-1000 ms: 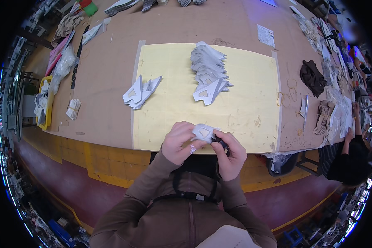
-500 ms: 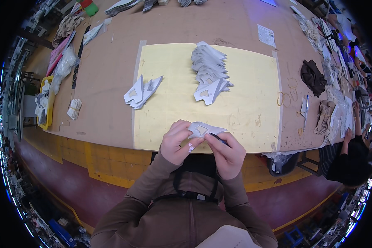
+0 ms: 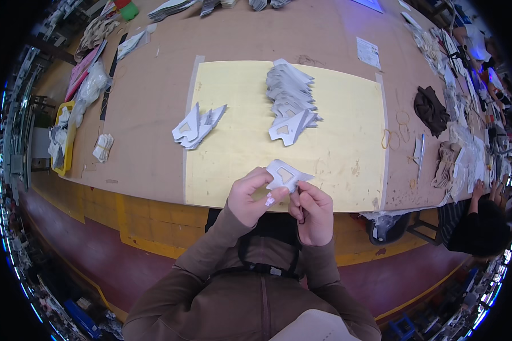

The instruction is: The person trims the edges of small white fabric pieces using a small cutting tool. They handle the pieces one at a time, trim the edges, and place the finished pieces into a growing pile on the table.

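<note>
Above the near table edge, my left hand pinches a light grey, flat cut piece with a window-like opening and a pointed end. Something small and pinkish-white wraps the left thumb. My right hand is closed, its thumb and fingertips at the right end of the piece. A dark slim tool sits in the right hand, mostly hidden by the fingers. Beyond my hands lies a long overlapping stack of similar pieces. A smaller pile of such pieces lies to its left.
A yellow sheet is taped on the brown tabletop. To the right are rubber bands, a blue pen and dark cloth. A banded bundle and yellow bin are at left. Another person is at far right.
The grey piece has tipped up and turned in my fingers. My right hand has rotated, and the dark tool, earlier across the piece's edge, now points down inside the hand.
</note>
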Tool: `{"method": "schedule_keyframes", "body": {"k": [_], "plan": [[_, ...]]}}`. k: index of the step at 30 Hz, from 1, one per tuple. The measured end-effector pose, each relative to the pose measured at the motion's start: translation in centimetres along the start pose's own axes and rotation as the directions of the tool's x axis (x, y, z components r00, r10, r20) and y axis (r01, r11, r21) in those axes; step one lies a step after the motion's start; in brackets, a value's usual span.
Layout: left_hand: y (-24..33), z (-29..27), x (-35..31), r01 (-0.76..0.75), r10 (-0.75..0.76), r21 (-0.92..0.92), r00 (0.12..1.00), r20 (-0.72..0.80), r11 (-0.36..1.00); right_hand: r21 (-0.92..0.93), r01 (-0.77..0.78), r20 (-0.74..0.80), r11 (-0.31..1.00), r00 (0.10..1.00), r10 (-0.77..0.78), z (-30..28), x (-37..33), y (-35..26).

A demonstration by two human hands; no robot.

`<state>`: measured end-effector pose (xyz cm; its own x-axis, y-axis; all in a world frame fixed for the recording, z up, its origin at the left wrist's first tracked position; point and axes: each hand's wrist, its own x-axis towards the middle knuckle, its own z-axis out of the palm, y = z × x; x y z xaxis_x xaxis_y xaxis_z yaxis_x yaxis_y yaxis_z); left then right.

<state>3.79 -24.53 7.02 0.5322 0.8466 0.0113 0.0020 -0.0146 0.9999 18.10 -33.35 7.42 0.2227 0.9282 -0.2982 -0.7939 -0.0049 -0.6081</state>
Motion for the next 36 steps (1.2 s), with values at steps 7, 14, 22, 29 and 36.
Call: {"method": "schedule_keyframes", "body": {"k": [7,14,22,29,36], "plan": [[0.1,-0.2,0.5,-0.043,0.05,0.179,0.998,-0.039,0.983,-0.641,0.316,0.176,0.699,0.947,-0.267,1.0,-0.5,-1.0],[0.6,-0.6,0.6,-0.104,0.156,0.428,0.984,-0.087,0.898,-0.878,0.454,0.403,0.148,0.871,-0.281,2.9,-0.1,-1.5],[0.6,-3.3,1.0,0.032,0.066,0.363,0.965,-0.252,0.931,-0.896,0.445,0.444,-0.008,0.893,-0.07,2.5,-0.5,-2.4],[-0.9,-12.5,3.4,0.17,-0.032,0.222,0.855,-0.518,0.96,-0.946,0.312,0.298,0.093,0.945,-0.135,1.5,-0.7,-3.1],[1.5,-8.5,4.3,0.064,0.467,0.819,0.795,-0.388,0.571,-0.943,0.28,0.252,0.18,0.954,-0.165,1.1,-0.9,-3.1]]}}
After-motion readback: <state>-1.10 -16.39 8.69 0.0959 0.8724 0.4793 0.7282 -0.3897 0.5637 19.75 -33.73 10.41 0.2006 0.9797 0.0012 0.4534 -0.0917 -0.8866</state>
